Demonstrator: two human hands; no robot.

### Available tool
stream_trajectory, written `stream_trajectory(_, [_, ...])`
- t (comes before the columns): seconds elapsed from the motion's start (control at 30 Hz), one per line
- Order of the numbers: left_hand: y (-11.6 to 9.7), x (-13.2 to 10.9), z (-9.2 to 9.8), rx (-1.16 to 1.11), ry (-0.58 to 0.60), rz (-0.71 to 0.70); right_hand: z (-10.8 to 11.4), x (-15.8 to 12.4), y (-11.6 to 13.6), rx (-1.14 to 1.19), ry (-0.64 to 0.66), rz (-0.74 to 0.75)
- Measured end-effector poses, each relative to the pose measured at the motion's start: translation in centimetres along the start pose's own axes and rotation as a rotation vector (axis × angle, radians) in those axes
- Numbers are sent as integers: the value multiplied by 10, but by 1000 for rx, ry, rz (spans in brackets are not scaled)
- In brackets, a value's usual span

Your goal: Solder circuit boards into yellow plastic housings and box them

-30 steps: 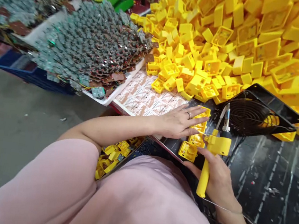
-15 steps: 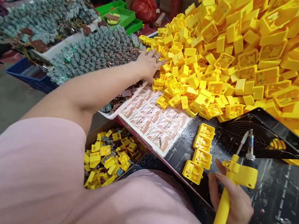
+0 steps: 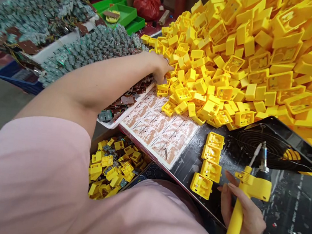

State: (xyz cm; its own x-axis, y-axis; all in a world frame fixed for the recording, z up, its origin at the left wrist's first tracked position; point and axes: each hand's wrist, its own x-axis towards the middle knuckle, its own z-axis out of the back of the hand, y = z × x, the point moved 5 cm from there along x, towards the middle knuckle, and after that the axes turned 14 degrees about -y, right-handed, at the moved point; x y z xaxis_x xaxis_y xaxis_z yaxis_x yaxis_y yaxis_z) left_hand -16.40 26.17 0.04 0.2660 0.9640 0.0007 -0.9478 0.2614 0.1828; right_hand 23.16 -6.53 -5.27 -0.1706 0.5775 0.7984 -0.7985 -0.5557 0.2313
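My right hand [image 3: 250, 219] is closed round the handle of a yellow soldering gun [image 3: 235, 225], its metal tip pointing up and away. Beside that hand, four-sided yellow plastic housings [image 3: 211, 171] stand in a short column on the black tabletop, their open sides up. My left arm is stretched across to the near left edge of a big heap of yellow housings [image 3: 205, 73]. There my left hand [image 3: 161, 68] bends down among the pieces, touching or close to them. Most of its fingers are hidden, and whatever they may hold does not show.
A black fan [image 3: 271, 145] lies tilted behind the soldering gun. Printed sheets [image 3: 160, 129] cover the table's left part. Trays of grey switch-like parts with wires [image 3: 96, 46] stand left. Below the edge is a box of filled yellow housings [image 3: 114, 165]. Green trays [image 3: 124, 13] lie behind.
My left hand, spread flat over the heap's edge before, now has its fingers bent down among the housings. My right hand still grips the soldering gun; the view has shifted slightly.
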Motion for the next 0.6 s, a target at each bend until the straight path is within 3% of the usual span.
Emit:
stream_trajectory(0.13, [-13,-11,5,11,54,23,1,0,1,-5,-12,19])
stream_trajectory(0.27, [-5,-26,24,14,70,67,-1,1,3,-4,13,1])
stream_trajectory(0.43, [17,-29,40,5,-50,154,0,5,6,-3,-23,20])
stream_trajectory(0.6, [8,-31,37,-12,-123,157,-2,5,6,5,-27,41])
